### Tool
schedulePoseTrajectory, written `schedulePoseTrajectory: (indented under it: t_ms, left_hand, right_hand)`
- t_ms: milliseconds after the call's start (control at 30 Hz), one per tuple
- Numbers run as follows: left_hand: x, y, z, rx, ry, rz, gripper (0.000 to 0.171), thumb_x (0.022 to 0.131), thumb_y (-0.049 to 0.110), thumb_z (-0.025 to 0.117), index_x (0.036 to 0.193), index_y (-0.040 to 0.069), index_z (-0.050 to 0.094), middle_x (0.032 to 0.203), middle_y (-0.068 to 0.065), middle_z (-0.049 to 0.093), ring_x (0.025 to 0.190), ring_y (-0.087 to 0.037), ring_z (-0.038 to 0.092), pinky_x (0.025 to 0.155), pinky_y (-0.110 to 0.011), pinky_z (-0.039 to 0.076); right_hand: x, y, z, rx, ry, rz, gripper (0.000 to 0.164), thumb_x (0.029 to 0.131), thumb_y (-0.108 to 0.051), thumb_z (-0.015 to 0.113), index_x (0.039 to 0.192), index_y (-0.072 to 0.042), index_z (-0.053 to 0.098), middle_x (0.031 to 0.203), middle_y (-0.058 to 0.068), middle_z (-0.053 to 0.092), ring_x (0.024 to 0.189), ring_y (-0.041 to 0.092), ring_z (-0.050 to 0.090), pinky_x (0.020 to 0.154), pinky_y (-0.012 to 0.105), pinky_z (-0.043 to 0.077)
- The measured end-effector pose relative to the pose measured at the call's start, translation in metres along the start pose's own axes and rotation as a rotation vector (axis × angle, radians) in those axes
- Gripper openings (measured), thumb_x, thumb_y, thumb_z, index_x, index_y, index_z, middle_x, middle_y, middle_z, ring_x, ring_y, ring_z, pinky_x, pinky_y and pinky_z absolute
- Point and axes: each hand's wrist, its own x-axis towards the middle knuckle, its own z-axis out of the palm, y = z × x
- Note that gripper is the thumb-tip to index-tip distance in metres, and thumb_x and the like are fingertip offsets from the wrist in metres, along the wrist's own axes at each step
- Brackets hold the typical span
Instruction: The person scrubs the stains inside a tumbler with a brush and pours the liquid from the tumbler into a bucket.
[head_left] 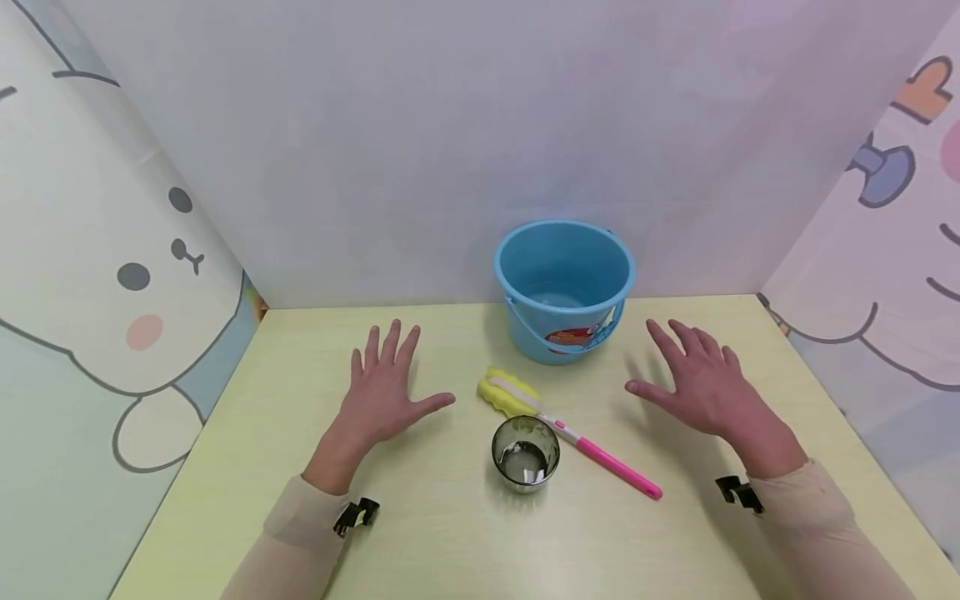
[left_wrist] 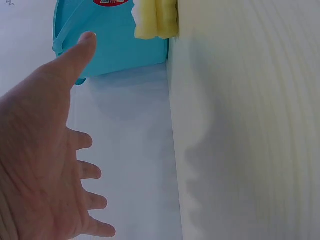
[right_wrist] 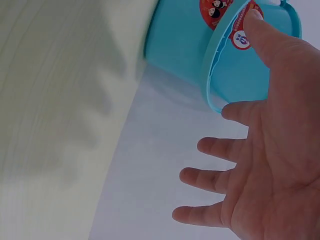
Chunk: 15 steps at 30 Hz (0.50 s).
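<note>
Both hands [head_left: 381, 402] [head_left: 705, 390], fingers [head_left: 391, 342] spread wide, hover above the table [head_left: 600, 550].

Table [head_left: 285, 417], pale, yellowish. One blue bucket [head_left: 546, 321], upright, near the back edge. One brush [head_left: 567, 434], yellow-headed, pink-handled, lying diagonally before the bucket. One smoky translucent cup [head_left: 525, 433], upright, just beside the brush. Left hand [head_left: 380, 396] and right hand [head_left: 707, 387], fingers spread, flanking these items.

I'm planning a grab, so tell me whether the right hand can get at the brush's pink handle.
Likely yes: the right hand holds nothing, and no object stands between it and the pink handle.
</note>
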Motion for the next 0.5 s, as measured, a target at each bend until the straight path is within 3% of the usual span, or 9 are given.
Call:
schedulePoseTrajectory:
  t_ms: [500]
  left_hand:
    - [-0.006,0.012,0.001,-0.112,-0.023,0.081,0.117,0.086,0.083,0.064,0.172,0.019,0.016,0.178,-0.012,0.009,0.162,-0.042,0.003,0.125,-0.07,0.013]
  right_hand:
    - [-0.004,-0.015,0.0,0.059,-0.039,-0.071,0.109,0.093,-0.079,0.06,0.172,-0.018,0.017,0.167,0.029,0.027,0.147,0.06,0.025,0.11,0.083,0.024]
